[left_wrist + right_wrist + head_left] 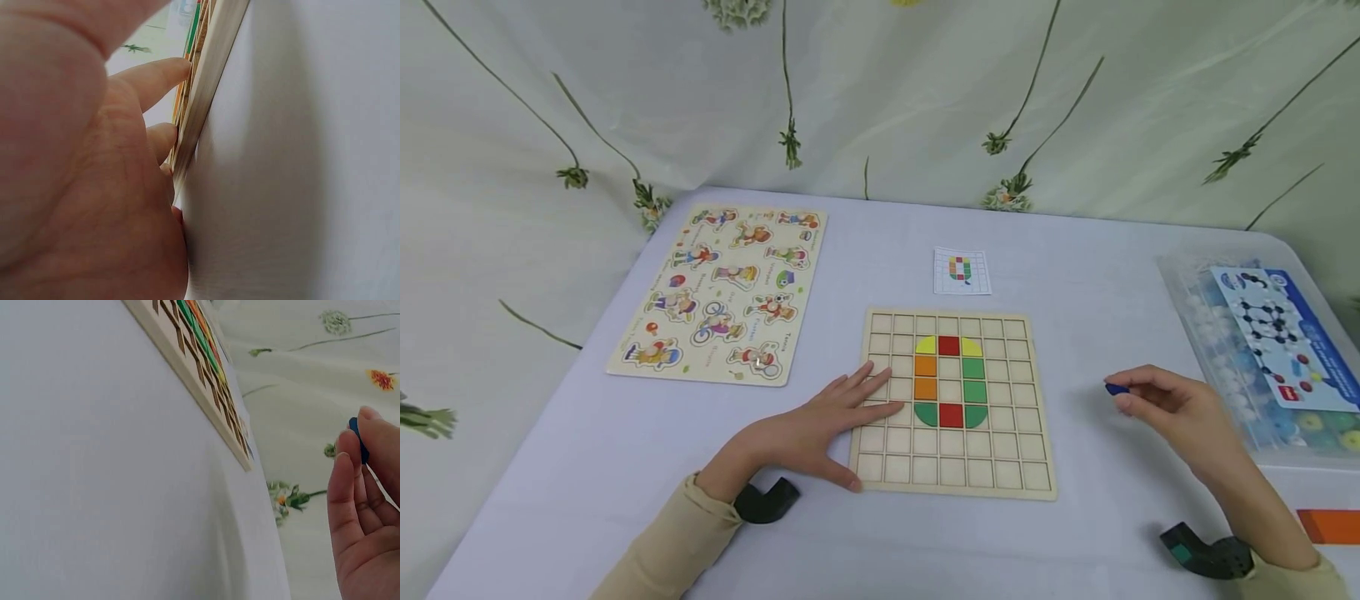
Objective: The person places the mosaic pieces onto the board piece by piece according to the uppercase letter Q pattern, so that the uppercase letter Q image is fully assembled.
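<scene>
A wooden grid board [880, 467] lies on the white table, with red, yellow, orange and green tiles forming a ring in its cells. My left hand [808, 429] rests on the board's left edge, its fingers spread and straight. To the right of the board, my right hand [1180, 417] pinches a small dark blue tile [1116, 389] between thumb and fingers, above the table. The right wrist view shows the blue tile [359, 440] partly covered by the fingertips. Behind the board lies a small pattern card [962, 272] picturing a similar coloured ring with a blue piece below it.
A picture puzzle board [715, 300] lies at the left. At the right stands a clear plastic box [1277, 437] of small parts with a blue-white leaflet [1285, 333] on top. An orange item [1330, 527] shows at the right edge. Flower-print cloth hangs behind the table.
</scene>
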Demonstrator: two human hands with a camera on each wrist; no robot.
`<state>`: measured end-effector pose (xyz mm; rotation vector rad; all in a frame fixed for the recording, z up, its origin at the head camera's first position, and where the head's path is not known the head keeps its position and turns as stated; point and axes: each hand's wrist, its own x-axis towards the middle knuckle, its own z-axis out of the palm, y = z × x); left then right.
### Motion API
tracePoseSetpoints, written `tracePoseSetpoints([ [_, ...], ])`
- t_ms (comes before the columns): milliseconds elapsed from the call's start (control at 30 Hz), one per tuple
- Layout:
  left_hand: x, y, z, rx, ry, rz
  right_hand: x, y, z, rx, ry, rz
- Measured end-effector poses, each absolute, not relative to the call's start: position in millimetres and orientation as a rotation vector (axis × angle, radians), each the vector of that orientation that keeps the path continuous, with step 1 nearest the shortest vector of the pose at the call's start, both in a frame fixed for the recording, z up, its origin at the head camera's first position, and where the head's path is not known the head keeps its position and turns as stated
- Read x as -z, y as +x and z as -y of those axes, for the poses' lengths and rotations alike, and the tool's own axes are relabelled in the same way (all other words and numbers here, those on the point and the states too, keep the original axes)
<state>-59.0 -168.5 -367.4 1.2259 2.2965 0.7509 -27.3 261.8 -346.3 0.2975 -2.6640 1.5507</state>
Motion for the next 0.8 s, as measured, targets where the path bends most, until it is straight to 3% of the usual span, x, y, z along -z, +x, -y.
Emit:
tracePoseSetpoints([
  [200, 367, -59, 168, -0.758, 1.237, -2.292, 345, -35, -235, -1.713, 0.289, 2.557],
  [467, 368, -59, 168, -0.762, 1.245, -2.289, 358, -35, -206, -1.964, 0.49, 2.508],
  [800, 364, -59, 168, -0.76, 1.227, -2.282, 369, -30, -173, -1.726, 0.611, 2.697],
])
